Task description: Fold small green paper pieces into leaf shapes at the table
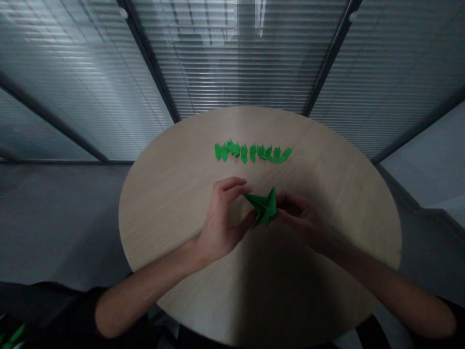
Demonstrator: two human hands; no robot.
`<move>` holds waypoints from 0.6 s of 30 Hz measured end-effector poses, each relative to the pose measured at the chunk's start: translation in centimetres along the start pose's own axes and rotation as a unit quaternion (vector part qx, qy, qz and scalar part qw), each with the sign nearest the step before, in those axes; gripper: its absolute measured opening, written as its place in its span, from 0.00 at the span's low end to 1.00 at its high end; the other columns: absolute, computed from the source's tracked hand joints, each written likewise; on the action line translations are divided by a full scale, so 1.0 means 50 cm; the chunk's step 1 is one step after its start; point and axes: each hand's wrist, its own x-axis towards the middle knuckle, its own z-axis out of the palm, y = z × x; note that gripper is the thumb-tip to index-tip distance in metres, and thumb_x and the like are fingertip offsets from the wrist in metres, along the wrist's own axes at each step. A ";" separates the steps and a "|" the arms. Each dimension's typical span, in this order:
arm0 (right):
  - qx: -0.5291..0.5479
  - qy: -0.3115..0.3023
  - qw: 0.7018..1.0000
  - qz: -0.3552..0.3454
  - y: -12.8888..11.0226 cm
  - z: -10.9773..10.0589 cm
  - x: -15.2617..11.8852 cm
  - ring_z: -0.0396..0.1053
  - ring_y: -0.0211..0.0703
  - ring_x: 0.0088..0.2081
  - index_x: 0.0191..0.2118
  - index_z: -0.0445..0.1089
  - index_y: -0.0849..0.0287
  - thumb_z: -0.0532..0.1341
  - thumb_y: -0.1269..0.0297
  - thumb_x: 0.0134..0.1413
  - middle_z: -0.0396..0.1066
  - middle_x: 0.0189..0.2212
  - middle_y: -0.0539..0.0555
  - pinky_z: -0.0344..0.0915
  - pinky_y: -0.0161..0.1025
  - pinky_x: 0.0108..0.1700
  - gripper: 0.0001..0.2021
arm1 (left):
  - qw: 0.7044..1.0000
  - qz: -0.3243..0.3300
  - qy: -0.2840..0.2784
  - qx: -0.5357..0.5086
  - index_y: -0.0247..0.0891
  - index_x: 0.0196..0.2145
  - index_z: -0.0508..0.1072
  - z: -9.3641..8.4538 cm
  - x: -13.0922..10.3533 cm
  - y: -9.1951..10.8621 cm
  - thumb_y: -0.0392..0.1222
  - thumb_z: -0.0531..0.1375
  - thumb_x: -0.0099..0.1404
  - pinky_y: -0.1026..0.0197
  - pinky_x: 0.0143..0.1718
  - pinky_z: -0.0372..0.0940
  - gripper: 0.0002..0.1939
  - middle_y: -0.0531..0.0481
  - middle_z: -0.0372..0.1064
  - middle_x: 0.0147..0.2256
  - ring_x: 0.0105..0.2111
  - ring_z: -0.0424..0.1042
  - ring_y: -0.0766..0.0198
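A folded green paper piece (267, 207) with several pointed flaps is held above the table, between my two hands. My left hand (225, 213) curves around its left side, thumb against the lower edge and fingers by the left-pointing tip. From the right, my right hand (301, 213) pinches the paper at its right edge; part of those fingers lies in shadow. Beyond the hands, a row of small folded green paper pieces (244, 153) lies across the table.
The round wooden table (163, 194) has its far edge close to glass panels with blinds (240, 77). Dark frame posts (148, 58) divide the panels. At the bottom left corner, some green thing (14, 335) shows, too dim to make out.
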 end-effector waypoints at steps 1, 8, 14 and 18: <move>-0.002 0.008 1.000 -0.009 0.003 0.001 0.000 0.77 0.41 0.34 0.39 0.76 0.56 0.71 0.49 0.60 0.78 0.33 0.52 0.76 0.38 0.37 0.15 | 0.999 -0.035 0.002 -0.018 0.41 0.58 0.66 0.003 -0.001 -0.003 0.33 0.65 0.68 0.45 0.56 0.73 0.23 0.40 0.67 0.55 0.56 0.70 0.52; -0.036 0.021 0.999 -0.029 0.011 0.004 -0.003 0.77 0.41 0.33 0.39 0.75 0.56 0.68 0.52 0.63 0.78 0.32 0.51 0.75 0.37 0.36 0.13 | 0.889 -0.282 -0.136 -0.333 0.38 0.43 0.73 0.024 -0.002 -0.017 0.59 0.51 0.79 0.55 0.38 0.77 0.22 0.45 0.76 0.35 0.34 0.79 0.59; -0.098 0.042 0.993 -0.041 0.004 0.013 -0.006 0.74 0.39 0.28 0.35 0.72 0.56 0.68 0.57 0.62 0.74 0.28 0.49 0.74 0.35 0.32 0.09 | 0.858 -0.313 -0.164 -0.373 0.37 0.47 0.75 0.023 0.007 0.003 0.57 0.72 0.63 0.53 0.42 0.78 0.24 0.41 0.80 0.45 0.42 0.81 0.53; -0.130 0.073 0.987 -0.058 0.001 0.016 -0.007 0.72 0.37 0.28 0.32 0.69 0.56 0.66 0.65 0.60 0.71 0.26 0.48 0.72 0.35 0.32 0.07 | 0.856 -0.315 -0.145 -0.384 0.36 0.46 0.75 0.026 0.009 -0.002 0.49 0.69 0.67 0.55 0.42 0.77 0.16 0.43 0.80 0.41 0.40 0.81 0.57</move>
